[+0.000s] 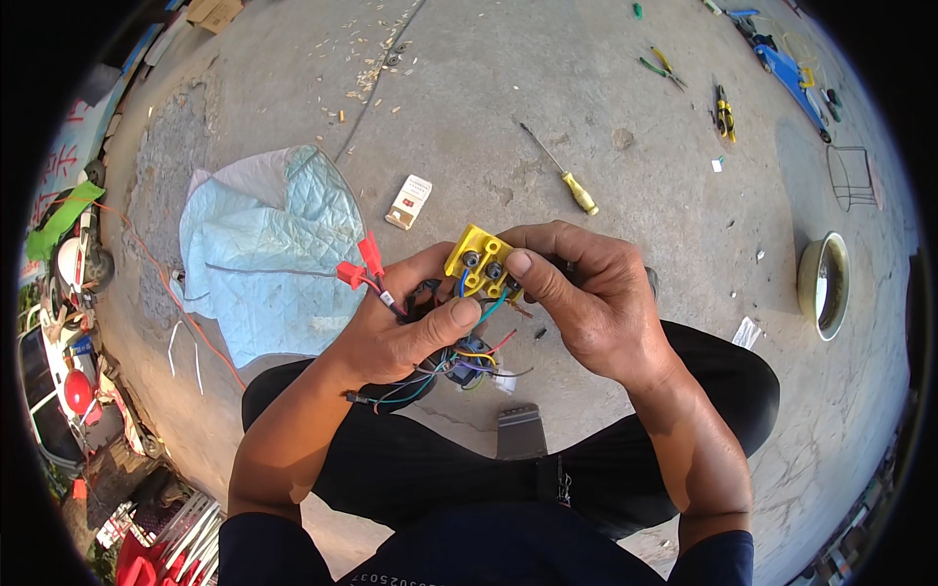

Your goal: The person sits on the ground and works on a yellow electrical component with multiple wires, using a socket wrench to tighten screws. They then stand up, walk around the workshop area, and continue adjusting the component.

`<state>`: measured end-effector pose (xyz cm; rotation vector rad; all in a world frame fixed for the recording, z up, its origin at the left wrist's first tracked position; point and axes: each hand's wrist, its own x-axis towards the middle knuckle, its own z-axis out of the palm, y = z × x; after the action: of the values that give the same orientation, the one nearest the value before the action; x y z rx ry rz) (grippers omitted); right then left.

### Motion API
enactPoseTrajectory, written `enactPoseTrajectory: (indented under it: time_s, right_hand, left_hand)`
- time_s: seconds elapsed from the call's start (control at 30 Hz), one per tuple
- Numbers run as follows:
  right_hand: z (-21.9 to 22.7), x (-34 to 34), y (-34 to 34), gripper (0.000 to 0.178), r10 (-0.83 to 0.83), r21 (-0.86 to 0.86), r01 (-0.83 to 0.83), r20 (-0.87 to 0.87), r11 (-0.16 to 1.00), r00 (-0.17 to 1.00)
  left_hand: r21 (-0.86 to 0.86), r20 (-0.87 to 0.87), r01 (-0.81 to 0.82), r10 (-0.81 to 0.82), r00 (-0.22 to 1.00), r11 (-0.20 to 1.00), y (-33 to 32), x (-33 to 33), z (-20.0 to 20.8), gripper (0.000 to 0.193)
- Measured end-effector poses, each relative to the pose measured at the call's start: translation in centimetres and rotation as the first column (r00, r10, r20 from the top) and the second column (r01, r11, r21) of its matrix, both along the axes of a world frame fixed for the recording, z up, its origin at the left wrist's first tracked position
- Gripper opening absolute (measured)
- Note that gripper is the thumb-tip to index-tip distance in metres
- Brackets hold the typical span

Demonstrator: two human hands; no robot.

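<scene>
Bare concrete yard floor (489,107), person seated low. Yellow plastic block with two black screw sockets (477,262) pinched between right hand (586,303) and left hand (410,327), thumbs pressed on it. Judged midway: coloured wire bundle (459,371) hung loose below, red spade connectors (360,266) unattached. Farther off, yellow-handled screwdriver (562,171) lay untouched.
</scene>
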<state>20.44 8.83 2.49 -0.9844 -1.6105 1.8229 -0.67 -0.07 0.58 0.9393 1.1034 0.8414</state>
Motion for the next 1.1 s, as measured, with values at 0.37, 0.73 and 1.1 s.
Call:
enactPoseTrajectory:
  time_s: [0.37, 0.73, 1.1]
  right_hand:
    - [-0.3, -0.2, 0.0, 0.028, -0.003, -0.069, 0.003, 0.009, 0.998, 1.0]
    - [-0.1, 0.0, -0.1, 0.02, -0.096, 0.387, 0.033, 0.144, 0.922, 0.985]
    - [-1.1, -0.4, -0.7, 0.017, -0.077, 0.721, -0.068, 0.167, 0.689, 0.983]
  left_hand:
    - [0.324, -0.352, 0.046, 0.075, 0.933, 0.945, 0.1, 0.4, 0.5, 0.03]
    - [0.657, -0.473, 0.03, 0.382, 0.794, 0.753, 0.6, 1.2, -0.3, 0.02]
    - [0.657, -0.48, 0.049, 0.368, 0.796, 0.752, 0.4, 1.4, -0.4, 0.019]
